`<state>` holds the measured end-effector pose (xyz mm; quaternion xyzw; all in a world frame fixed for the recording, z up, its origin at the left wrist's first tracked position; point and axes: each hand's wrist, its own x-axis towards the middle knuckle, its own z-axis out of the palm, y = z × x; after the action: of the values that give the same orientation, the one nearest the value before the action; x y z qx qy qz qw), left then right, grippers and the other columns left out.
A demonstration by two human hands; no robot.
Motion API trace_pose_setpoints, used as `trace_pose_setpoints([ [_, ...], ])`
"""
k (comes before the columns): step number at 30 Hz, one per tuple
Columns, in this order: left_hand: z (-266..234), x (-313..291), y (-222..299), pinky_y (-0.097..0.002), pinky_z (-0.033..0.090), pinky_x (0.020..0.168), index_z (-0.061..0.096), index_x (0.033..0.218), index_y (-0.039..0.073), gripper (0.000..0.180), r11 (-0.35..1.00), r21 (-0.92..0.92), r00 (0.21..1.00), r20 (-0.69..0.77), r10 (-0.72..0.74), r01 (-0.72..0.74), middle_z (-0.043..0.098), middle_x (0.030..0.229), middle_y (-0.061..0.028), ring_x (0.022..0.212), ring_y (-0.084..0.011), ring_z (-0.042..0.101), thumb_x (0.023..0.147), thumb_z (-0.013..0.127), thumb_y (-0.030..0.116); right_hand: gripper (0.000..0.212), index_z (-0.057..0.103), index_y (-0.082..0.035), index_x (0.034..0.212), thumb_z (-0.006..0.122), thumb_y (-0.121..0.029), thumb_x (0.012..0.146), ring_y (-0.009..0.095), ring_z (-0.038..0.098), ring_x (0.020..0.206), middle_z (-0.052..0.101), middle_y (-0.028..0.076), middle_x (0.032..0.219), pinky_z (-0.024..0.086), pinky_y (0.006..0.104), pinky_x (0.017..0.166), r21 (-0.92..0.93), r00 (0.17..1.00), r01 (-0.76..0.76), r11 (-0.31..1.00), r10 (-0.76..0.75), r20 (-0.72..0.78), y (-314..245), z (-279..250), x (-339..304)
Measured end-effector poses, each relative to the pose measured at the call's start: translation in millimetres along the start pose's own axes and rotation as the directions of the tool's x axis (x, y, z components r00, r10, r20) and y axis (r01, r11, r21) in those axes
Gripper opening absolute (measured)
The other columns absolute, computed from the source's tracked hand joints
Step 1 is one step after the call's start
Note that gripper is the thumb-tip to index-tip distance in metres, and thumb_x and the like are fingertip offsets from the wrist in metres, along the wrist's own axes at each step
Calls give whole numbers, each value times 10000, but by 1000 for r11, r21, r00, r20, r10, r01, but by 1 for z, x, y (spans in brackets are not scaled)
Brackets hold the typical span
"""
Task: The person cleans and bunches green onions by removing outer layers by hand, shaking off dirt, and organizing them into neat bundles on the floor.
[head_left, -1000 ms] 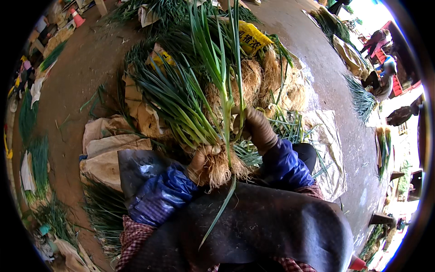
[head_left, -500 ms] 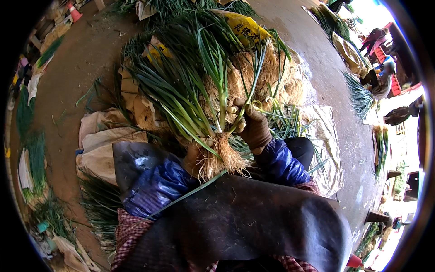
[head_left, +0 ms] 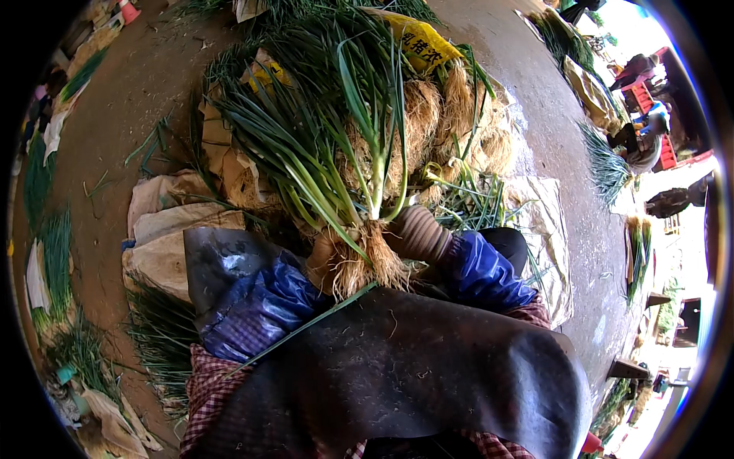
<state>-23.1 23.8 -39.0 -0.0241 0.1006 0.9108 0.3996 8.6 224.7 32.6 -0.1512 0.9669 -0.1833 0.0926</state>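
Note:
A bunch of green onions (head_left: pixel 376 180) stands upright before me, its pale stems and tan roots (head_left: pixel 367 260) above my lap. My left hand (head_left: pixel 323 256), in a tan glove, is closed round the base of the bunch, partly covered by the roots. From the right, my right hand (head_left: pixel 417 232), in a brown ribbed glove, grips the bunch where stems meet roots; its fingertips are hidden behind it. One long leaf (head_left: pixel 321 325) trails across my dark apron (head_left: pixel 397 359).
Beyond the bunch lies a large heap of green onions (head_left: pixel 267 115) with root clumps (head_left: pixel 420 122) and a yellow sack (head_left: pixel 420 42). Pale sacking (head_left: pixel 547 237) covers ground at the right; folded sacks (head_left: pixel 180 229) lie left. Another person (head_left: pixel 648 141) sits far right.
My right hand has moved down and left, from pinching a single stalk beside the bunch to the bunch's base. That stalk now stands against the others. My left hand stays at the roots.

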Motion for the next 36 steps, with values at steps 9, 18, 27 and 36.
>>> trace_pose_setpoints([
  [9,22,0,2,-356,621,644,592,1078,19,243,987,93,989,44,-139,134,650,894,-91,694,-202,671,841,611,70,353,607,-17,1017,585,-338,871,251,603,788,625,127,930,503,366,719,909,987,-157,386,37,154,34,39,7],
  [18,1,4,-11,-322,615,653,594,1062,33,241,997,-4,996,-38,-79,78,636,875,-71,749,-184,669,823,620,33,544,526,17,1242,584,-406,905,218,612,913,614,123,1076,517,329,820,922,962,-33,-387,238,135,23,-2,56],
  [27,-12,7,-7,-397,590,760,555,1150,-47,428,984,69,984,58,-168,164,654,956,-154,802,-265,672,767,591,141,337,584,-69,1066,661,-333,871,160,566,803,602,57,940,480,303,670,871,963,20,-492,242,115,26,45,-14],
  [36,27,0,6,-475,515,881,509,1210,-29,446,953,-55,940,191,-283,298,627,949,-144,865,-267,642,808,547,162,598,439,-53,1364,648,-52,804,179,618,925,566,103,1274,515,323,825,268,923,-333,904,371,-103,56,22,-62],
])
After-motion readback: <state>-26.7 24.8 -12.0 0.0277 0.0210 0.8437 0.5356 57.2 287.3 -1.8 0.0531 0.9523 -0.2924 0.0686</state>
